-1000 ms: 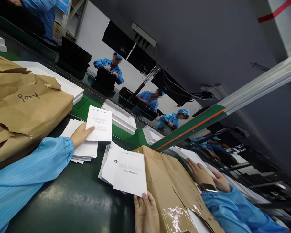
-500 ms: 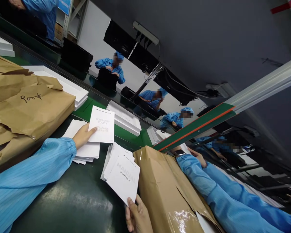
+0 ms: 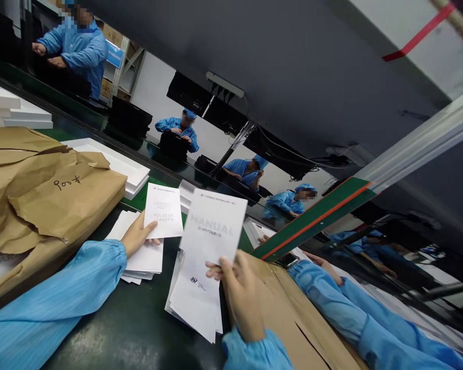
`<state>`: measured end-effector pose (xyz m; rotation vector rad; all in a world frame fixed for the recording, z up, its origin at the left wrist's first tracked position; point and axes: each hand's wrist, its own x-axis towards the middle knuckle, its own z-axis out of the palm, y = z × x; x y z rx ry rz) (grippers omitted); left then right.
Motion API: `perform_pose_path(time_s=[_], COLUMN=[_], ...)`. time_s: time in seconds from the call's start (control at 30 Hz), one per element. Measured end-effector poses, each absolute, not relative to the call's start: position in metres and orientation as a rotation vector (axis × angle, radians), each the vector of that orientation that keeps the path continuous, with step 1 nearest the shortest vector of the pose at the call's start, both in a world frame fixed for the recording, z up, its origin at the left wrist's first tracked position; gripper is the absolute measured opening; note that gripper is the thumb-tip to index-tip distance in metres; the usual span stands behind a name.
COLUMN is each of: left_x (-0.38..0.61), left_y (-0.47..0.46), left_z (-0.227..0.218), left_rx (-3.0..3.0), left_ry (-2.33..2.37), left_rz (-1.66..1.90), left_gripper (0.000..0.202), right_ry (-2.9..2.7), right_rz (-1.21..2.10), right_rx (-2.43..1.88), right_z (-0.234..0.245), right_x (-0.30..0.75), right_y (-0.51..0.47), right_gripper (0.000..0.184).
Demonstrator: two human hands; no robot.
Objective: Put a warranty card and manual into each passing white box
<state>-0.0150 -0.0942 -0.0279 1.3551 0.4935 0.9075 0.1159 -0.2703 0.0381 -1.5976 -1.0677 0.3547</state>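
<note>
My left hand (image 3: 139,237) pinches a white warranty leaflet (image 3: 163,211) at its lower left side, above a stack of white leaflets (image 3: 148,261) on the dark green work surface. Between the thumb and fingers of my right hand (image 3: 242,288), slightly blurred, is a white manual (image 3: 216,221), raised and tilted, its printed front facing me. Below it lies a fanned pile of manuals (image 3: 196,308), the top one showing a small logo. The warranty leaflet and the manual are side by side, close together.
A torn brown paper package (image 3: 73,200) lies left, another brown package (image 3: 281,308) right. White box trays (image 3: 133,174) stand on the green belt behind. A green post with an orange stripe (image 3: 312,221) slants across. A co-worker's blue sleeves (image 3: 332,298) reach in from the right.
My right hand has lifted a manual off its pile, moving up and forward. My left hand keeps the warranty leaflet. The view has shifted, so the scene sits lower.
</note>
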Motion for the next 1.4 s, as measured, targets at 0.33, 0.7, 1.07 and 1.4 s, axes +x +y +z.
perform_pose_path(time_s=[0.33, 0.7, 1.07, 1.4], left_x=[-0.015, -0.015, -0.013, -0.012], left_y=[-0.093, -0.099, -0.093, -0.095], left_z=[-0.025, -0.022, -0.03, -0.034], left_rx=[1.27, 1.337, 1.387, 1.278], left_ry=[0.614, 0.593, 0.659, 0.68], left_rz=[0.896, 0.847, 0.866, 1.051], left_gripper=[0.039, 0.041, 0.04, 0.044], right_ry=[-1.403, -1.37, -1.085, -1.176], right_rz=[0.626, 0.52, 0.857, 0.808], right_rx=[-1.432, -1.449, -1.319, -1.292], right_z=[0.004, -0.021, -0.022, -0.018], right_x=[0.108, 0.105, 0.123, 0.121], right_y=[-0.18, -0.192, -0.177, -0.185], right_gripper=[0.016, 0.027, 0.034, 0.028])
